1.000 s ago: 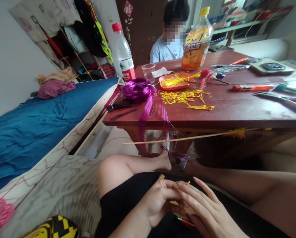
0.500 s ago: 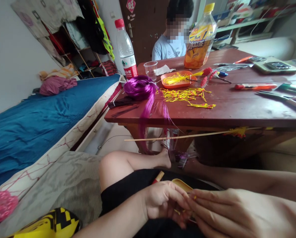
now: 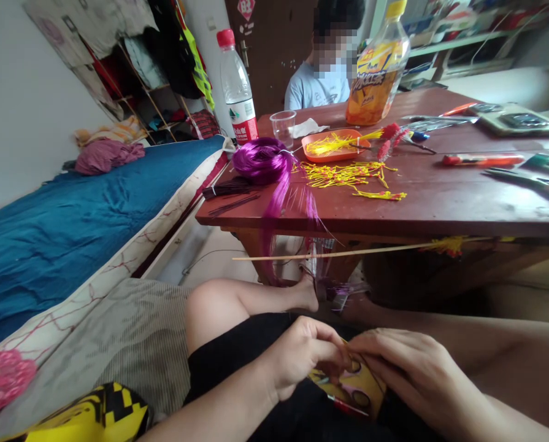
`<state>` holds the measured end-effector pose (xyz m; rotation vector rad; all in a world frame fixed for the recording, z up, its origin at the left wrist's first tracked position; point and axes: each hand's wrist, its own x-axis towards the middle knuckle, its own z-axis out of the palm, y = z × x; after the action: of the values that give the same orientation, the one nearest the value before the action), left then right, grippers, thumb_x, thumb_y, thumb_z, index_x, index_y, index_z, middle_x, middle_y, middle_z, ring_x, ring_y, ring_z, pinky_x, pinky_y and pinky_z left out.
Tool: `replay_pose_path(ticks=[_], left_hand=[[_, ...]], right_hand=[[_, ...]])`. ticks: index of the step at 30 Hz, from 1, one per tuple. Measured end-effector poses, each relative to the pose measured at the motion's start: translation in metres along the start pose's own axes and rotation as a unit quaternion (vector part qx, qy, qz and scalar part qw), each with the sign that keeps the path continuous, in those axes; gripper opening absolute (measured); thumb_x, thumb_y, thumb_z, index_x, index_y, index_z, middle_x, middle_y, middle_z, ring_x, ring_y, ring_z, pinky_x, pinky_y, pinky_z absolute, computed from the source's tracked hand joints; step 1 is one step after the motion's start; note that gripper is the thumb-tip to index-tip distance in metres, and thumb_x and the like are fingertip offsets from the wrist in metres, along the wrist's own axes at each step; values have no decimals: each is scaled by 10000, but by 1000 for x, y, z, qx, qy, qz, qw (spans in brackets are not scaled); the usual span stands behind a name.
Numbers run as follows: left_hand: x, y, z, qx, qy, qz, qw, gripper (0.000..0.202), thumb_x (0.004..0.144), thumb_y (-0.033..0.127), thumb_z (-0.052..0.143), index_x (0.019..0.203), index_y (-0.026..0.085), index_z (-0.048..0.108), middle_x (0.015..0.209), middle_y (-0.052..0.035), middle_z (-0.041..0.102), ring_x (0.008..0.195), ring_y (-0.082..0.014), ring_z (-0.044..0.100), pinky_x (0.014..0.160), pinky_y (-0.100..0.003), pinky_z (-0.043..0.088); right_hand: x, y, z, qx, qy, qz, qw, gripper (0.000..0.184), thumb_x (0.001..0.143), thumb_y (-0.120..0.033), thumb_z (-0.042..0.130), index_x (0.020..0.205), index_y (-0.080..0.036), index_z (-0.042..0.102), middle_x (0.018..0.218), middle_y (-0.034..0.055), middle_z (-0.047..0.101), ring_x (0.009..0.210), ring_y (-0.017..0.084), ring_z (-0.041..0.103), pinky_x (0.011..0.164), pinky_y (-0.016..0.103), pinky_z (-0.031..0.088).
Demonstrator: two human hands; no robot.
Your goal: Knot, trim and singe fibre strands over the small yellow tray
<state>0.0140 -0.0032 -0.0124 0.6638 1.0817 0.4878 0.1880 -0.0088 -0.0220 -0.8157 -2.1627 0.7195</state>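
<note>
Both my hands rest together in my lap at the bottom of the head view. My left hand (image 3: 304,359) is closed in a pinch, its fingertips meeting those of my right hand (image 3: 410,368), which is curled shut too. What they pinch is too small to make out. Just beneath them lies a yellow tray (image 3: 370,387) holding pink-handled scissors (image 3: 350,393). A long thin wooden stick (image 3: 348,252) runs across in front of the table edge, ending in a yellow tuft (image 3: 446,245).
A red wooden table (image 3: 440,202) carries a purple fibre bundle (image 3: 265,166), yellow strands (image 3: 348,175), an orange tray (image 3: 334,147), a plastic cup (image 3: 284,126) and two bottles (image 3: 237,92). Another person (image 3: 324,73) sits behind it. A bed with a blue cover (image 3: 72,215) lies left.
My hands have shifted in my lap: the right hand has curled from flat to a pinch against the left. The yellow tray with scissors now shows beneath them. The view tilted slightly.
</note>
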Motion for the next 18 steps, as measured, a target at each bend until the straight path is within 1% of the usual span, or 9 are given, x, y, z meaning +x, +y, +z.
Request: replay_pose_path(ticks=[2,3,6,8,10,11,13,16,18], left_hand=[[1,1,0,13,8,15,1000,54,463,164,563,477,144,612,458,24,557,440,-80,462,505,-212,367],[1,2,0,20,9,18,1000,51,468,175,564,476,146,605,456,23,552,444,-84,463,508,-216,366],[2,3,-1,53,12,30,998,66,495,206,564,474,146,581,469,18,538,447,-92,444,502,-231,344],[2,4,0,83,26,52,995,54,518,187,572,487,144,579,480,25,521,473,-93,419,515,-235,318],[-1,4,2,142,53,99,983,51,561,137,571,512,147,580,507,32,500,520,-99,405,540,-239,303],[-3,3,4,190,74,137,969,78,587,109,563,522,150,574,543,30,496,554,-105,412,558,-240,308],[-6,1,8,303,120,226,918,141,643,69,538,530,154,547,641,15,477,627,-117,439,597,-239,337],[-8,-6,10,428,177,340,818,170,687,37,511,563,152,527,741,-9,432,691,-129,459,628,-236,392],[-9,-12,9,488,185,424,740,170,710,19,478,620,144,551,783,-41,462,721,-148,465,653,-254,426]], right_hand=[[1,0,4,41,-15,93,995,191,881,-247,450,834,-245,635,653,-2,689,544,135,638,524,208,503],[2,0,5,56,-23,121,991,182,868,-249,461,816,-248,636,648,-5,684,546,136,633,527,209,496],[7,-1,5,77,-28,158,984,182,840,-250,470,776,-243,641,636,-3,676,548,143,621,526,216,476],[12,0,5,75,-28,178,981,189,830,-253,474,748,-235,643,620,-9,665,541,143,609,521,217,462],[16,0,4,72,-36,204,976,202,825,-260,473,726,-217,645,602,-9,650,540,149,605,514,221,451],[17,0,4,71,-40,217,973,206,821,-265,476,718,-207,644,587,-9,637,534,152,602,507,223,446],[20,1,5,82,-44,240,966,206,813,-270,484,702,-193,639,556,-12,606,512,154,590,492,228,438],[24,0,6,129,-37,270,953,188,799,-265,486,695,-186,621,532,-22,568,485,148,573,481,233,433],[27,0,7,181,-33,297,937,170,787,-272,487,698,-186,603,524,-30,551,461,141,560,457,231,428]])
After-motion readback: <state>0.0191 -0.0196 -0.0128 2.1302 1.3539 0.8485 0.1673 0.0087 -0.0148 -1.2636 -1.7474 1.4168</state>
